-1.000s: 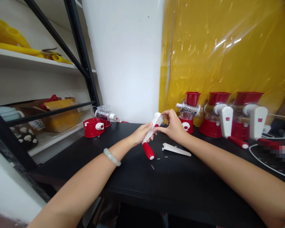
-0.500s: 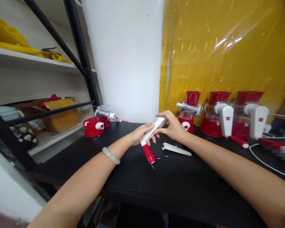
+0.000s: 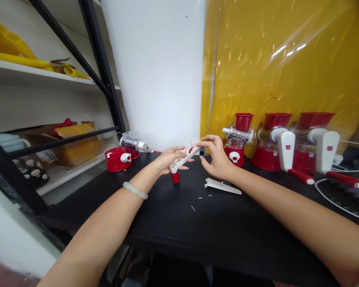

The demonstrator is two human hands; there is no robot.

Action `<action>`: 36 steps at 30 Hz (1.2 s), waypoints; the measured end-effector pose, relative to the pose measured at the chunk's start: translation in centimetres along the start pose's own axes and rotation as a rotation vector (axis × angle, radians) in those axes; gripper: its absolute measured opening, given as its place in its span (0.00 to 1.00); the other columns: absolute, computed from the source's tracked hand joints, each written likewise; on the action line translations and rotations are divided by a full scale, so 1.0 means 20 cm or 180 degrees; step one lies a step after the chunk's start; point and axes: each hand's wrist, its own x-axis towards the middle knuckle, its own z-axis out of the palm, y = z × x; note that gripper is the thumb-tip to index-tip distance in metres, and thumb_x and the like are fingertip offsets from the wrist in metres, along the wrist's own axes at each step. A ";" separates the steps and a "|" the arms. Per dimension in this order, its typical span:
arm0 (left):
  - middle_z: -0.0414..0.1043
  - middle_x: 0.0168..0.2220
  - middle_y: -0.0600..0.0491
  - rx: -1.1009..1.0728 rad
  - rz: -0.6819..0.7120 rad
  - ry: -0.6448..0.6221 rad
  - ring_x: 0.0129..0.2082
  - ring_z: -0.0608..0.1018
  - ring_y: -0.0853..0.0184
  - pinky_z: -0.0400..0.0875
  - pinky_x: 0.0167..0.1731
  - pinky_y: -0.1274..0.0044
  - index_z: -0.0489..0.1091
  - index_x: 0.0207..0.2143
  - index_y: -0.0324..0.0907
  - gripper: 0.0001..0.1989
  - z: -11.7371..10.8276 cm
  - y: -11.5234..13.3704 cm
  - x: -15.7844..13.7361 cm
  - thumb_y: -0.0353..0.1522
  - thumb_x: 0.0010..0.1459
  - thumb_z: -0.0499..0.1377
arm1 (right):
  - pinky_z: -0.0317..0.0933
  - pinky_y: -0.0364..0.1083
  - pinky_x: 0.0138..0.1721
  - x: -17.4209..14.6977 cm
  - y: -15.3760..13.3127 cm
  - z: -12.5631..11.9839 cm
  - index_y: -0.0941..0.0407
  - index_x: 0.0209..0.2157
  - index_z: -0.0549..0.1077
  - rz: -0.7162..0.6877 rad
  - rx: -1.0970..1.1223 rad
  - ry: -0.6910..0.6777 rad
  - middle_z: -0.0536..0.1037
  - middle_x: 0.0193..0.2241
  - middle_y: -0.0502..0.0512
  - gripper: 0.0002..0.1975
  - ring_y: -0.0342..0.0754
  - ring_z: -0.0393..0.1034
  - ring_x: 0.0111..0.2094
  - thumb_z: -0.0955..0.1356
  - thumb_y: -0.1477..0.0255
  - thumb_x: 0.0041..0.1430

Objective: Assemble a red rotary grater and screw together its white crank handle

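My left hand [image 3: 169, 158] is closed round a white crank handle [image 3: 182, 161] with a red grip [image 3: 175, 177] hanging from its near end. The crank's hollow inner side faces up, and a small red piece shows inside near the far end. My right hand [image 3: 217, 157] has its thumb and fingers apart, with the index fingertip at the crank's far end. Below the right hand, a long white cover piece [image 3: 223, 186] lies on the black table [image 3: 173, 227]. Small thin metal pieces [image 3: 193, 208] lie nearer to me.
Several red-and-clear rotary graters [image 3: 269, 155] stand at the right by a yellow sheet. At the left back are a red base [image 3: 118, 159] and another grater [image 3: 131, 142]. A metal-framed shelf [image 3: 98, 67] rises on the left. A white cable [image 3: 326, 195] runs along the right.
The crank has been turned over, so its hollow side now faces up and its red grip points down. My right hand has loosened from it, its fingers spreading.
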 end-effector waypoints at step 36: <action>0.73 0.35 0.49 0.1098 0.0732 0.0553 0.34 0.80 0.63 0.77 0.21 0.76 0.60 0.51 0.40 0.22 0.01 -0.09 0.04 0.29 0.55 0.62 | 0.59 0.45 0.43 -0.13 -0.45 0.11 0.56 0.41 0.71 -0.0303 0.1502 -0.2908 0.71 0.34 0.53 0.12 0.46 0.63 0.40 0.70 0.67 0.57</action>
